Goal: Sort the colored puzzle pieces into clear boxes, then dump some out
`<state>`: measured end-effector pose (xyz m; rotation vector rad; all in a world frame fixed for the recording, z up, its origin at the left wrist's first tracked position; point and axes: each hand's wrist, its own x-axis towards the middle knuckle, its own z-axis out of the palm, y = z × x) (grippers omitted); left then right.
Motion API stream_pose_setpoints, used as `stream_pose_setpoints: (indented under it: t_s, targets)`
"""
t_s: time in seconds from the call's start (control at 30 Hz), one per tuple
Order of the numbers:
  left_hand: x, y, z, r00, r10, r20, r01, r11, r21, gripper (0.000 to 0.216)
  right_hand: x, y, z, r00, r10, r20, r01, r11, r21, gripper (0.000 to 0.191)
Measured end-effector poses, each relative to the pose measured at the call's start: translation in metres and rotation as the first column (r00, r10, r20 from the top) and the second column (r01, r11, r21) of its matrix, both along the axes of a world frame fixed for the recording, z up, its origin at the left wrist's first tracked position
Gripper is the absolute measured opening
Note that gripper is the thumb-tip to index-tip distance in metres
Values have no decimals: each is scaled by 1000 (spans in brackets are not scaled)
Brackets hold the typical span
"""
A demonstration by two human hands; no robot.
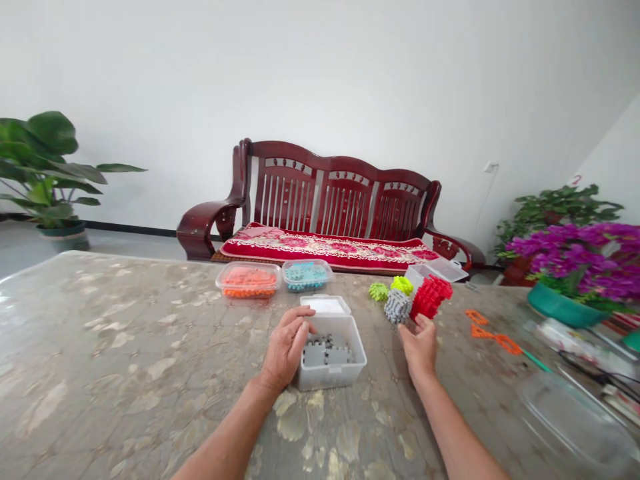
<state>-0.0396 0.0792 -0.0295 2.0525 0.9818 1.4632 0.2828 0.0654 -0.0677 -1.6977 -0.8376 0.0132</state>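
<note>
A clear plastic box (330,373) of grey interlocking pieces stands on the marble table (125,347), its lid hinged open behind it. My left hand (286,348) rests on the box's left rim, fingers curled over the edge and touching the grey pieces. My right hand (420,343) reaches to the right of the box, fingertips closed on the base of a red block cluster (431,297). A grey cluster (397,307) sits right beside the red one, with two yellow-green gear-like pieces (391,288) just behind.
An orange-filled tub (249,280) and a teal-filled tub (307,275) sit further back. Orange pieces (493,333) lie to the right, beside a clear lid (570,420), a purple flower pot (575,293) and some tools. A wooden bench (330,213) stands beyond the table.
</note>
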Motion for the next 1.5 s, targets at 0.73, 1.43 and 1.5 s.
stream_pose_setpoints:
  t_s: [0.73,1.43,1.5]
  targets:
    - [1,2,-2,1000,-14,2,14,1000,-5,39,-40,23,32,936,-205,287,338,753,-564,66]
    - [1,2,-2,999,-25,26,25,1000,8,37,-43,2,27,927,21,374,199,818,-539,60]
    - [0,2,-2,999,-26,19,26,1000,11,37,-48,-8,26,910,104,400,142,830,-539,59]
